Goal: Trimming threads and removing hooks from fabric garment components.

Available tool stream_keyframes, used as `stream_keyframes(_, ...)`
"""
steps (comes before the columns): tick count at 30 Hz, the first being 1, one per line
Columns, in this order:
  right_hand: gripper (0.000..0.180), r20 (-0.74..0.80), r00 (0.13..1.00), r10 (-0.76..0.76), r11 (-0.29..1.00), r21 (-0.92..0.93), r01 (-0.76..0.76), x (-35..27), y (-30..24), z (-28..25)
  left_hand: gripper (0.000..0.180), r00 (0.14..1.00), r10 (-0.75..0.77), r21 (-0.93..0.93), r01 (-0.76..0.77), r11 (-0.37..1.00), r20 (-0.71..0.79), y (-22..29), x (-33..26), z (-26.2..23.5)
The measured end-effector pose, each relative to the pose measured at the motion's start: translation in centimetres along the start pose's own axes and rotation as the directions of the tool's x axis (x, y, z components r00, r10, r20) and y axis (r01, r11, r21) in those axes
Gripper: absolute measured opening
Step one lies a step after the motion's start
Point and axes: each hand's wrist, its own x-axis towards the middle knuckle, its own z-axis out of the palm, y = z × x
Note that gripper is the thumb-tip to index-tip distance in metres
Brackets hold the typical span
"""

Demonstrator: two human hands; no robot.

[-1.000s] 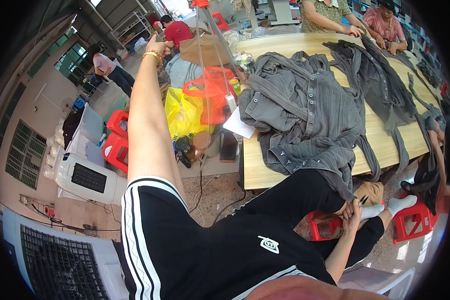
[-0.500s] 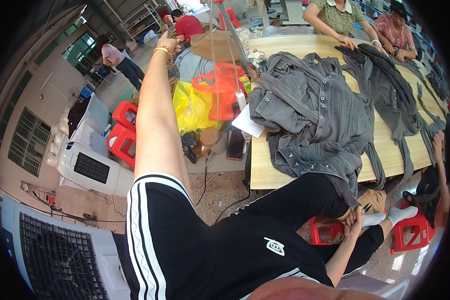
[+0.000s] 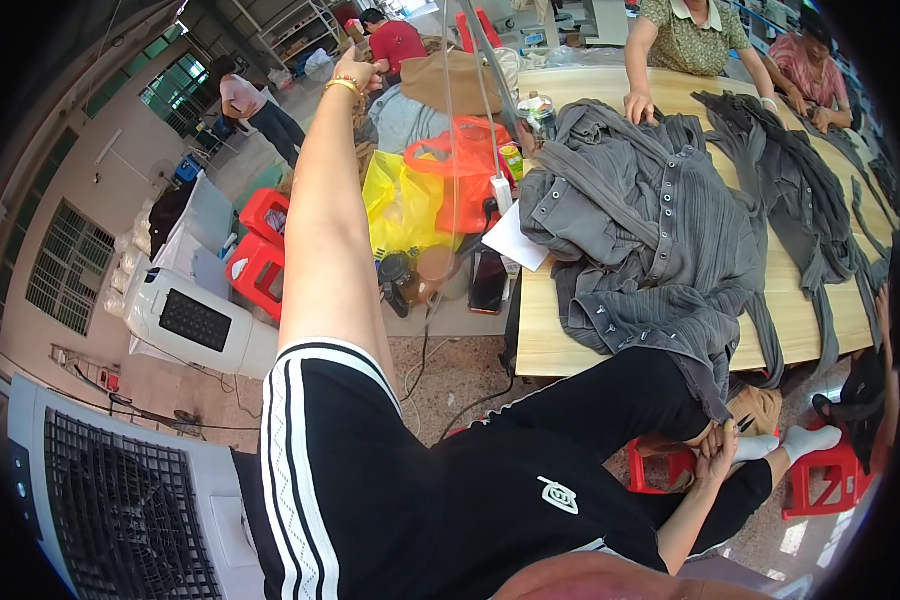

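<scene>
At the top of the frame, left of centre, the left hand (image 3: 358, 72) is stretched far out at arm's length, a gold bangle (image 3: 342, 86) at its wrist; its fingers look curled, but whether they grip anything I cannot tell at this distance. Near the lower right, the right hand (image 3: 718, 452) rests by the ankle, fingers loosely bent and holding nothing. Neither hand touches the heap of grey ribbed garments (image 3: 650, 240), which lies rumpled across the wooden table (image 3: 560, 345) right of centre. As the heap is unsorted and unfolded, the garment work seems paused, with most of it left to do.
</scene>
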Motion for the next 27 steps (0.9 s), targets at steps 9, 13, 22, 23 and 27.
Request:
stream_keyframes(9,0.013,0.001,1.000,-0.005,1.000,-0.002,0.005,0.0,0.1,0.1,0.084,1.000,-0.007,0.026,0.008,1.000,-0.009,-0.2,1.3,-0.5)
stream_keyframes(13,0.013,0.041,0.999,-0.006,1.000,0.001,0.006,0.2,0.2,-0.8,0.092,1.000,0.018,0.044,-0.019,0.999,0.022,1.2,1.6,-0.6)
stream_keyframes(22,0.014,0.013,1.000,0.007,1.000,-0.006,-0.007,0.0,0.1,-0.2,0.099,0.999,0.003,0.024,-0.004,1.000,0.039,0.9,0.5,-0.2)
stream_keyframes(23,0.015,0.015,1.000,-0.001,1.000,-0.006,0.001,0.2,0.1,0.0,0.099,0.999,-0.009,0.035,0.008,0.999,0.047,0.8,0.6,-0.3)
stream_keyframes(27,0.016,0.001,1.000,-0.009,1.000,-0.018,0.009,0.1,0.2,0.0,0.090,0.997,-0.057,0.007,0.056,0.998,0.051,-0.1,0.7,-0.8)
